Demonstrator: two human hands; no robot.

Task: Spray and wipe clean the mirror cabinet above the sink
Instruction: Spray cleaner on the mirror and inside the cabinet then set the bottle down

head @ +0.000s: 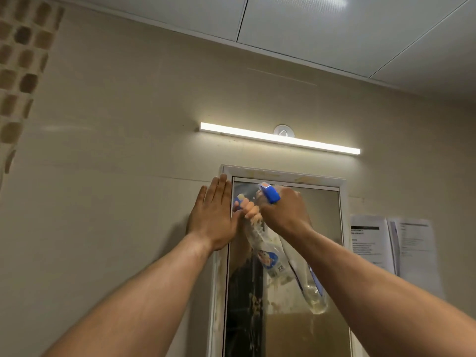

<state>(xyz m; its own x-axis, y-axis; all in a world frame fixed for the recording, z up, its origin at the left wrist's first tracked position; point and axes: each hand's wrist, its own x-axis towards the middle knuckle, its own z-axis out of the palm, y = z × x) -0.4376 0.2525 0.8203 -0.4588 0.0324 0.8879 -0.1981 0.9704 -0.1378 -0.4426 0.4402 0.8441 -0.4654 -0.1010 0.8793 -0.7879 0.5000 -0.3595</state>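
The mirror cabinet (322, 228) hangs on the beige wall, its glass streaked and spotted with brownish dirt low down. My right hand (286, 210) grips a clear spray bottle with a blue trigger head (270, 193), held up close to the top of the mirror; the bottle's body (315, 292) slants down to the right below my forearm. The mirror reflects the bottle and my fingers. My left hand (215, 215) lies flat with straight fingers against the cabinet's upper left frame edge and the wall beside it.
A lit tube lamp (278, 137) is mounted above the cabinet. Two printed paper sheets (391, 243) hang on the wall to the right of the mirror. A brown mosaic tile strip (20, 68) runs down the far left. The ceiling is white panels.
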